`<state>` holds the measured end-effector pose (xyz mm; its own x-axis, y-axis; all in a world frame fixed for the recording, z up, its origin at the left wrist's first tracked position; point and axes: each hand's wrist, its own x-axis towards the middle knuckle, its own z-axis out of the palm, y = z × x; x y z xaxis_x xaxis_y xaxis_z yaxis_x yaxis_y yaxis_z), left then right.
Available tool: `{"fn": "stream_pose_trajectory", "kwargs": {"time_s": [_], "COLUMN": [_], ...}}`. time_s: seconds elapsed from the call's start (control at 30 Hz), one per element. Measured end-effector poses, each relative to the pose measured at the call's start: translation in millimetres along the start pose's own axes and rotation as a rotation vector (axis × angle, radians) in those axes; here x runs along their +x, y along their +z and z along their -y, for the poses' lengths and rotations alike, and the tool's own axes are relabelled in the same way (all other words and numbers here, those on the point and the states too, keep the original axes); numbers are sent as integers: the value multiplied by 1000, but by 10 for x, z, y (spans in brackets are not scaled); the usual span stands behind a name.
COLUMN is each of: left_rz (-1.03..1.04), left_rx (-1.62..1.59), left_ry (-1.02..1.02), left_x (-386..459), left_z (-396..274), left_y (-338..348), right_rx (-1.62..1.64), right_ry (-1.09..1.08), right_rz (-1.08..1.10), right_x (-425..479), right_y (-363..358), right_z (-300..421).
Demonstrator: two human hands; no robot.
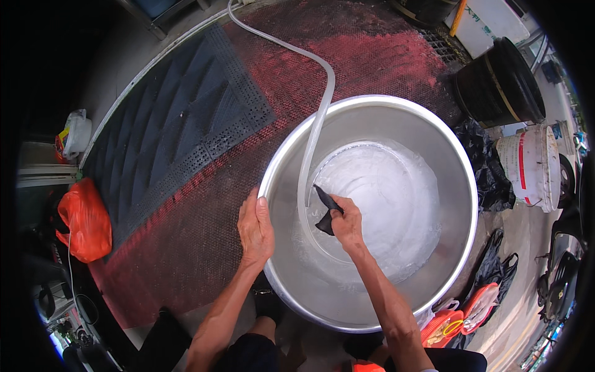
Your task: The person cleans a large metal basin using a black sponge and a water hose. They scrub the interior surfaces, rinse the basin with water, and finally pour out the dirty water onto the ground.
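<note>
A large round metal basin (458,260) stands on the ground before me, with a shallow layer of water (390,209) over its bottom. At the basin's left side my left hand (256,228) grips the rim, thumb on top and fingers down the outside. Inside the basin, my right hand (347,221) pinches a dark, crumpled cloth (327,202) left of the middle. A translucent hose (320,111) comes over the far rim and curves down into the water beside the cloth. The fingers around the cloth are partly hidden.
A black ridged ramp mat (186,125) lies on the red floor mat (372,60) to the left. Right of the basin are a black bucket (502,86), a white bucket (530,167) and red baskets (441,325). An orange plastic bag (88,221) sits far left.
</note>
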<state>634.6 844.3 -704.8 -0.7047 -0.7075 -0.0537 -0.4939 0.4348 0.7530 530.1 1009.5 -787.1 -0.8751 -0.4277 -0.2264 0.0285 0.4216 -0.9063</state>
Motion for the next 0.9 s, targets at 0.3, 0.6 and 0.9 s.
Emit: {"fn": "stream_pose_trajectory", "kwargs": {"time_s": [0.3,0.6,0.9], "left_rz": [13,-14,-29], "left_rx": [-497,-505,-207], "left_ry": [-221,-307,-190], "left_x": [26,-45,-12], "left_z": [159,34,125], "left_y": [43,17,73], "right_rx": [350,118,-710], "right_ry": [-165,-75,-280], "right_rz": [-51,429,755], "right_x": [-340,-1745,-2087], "right_y": [834,239,-1156], "right_z": [854,217,-4]}}
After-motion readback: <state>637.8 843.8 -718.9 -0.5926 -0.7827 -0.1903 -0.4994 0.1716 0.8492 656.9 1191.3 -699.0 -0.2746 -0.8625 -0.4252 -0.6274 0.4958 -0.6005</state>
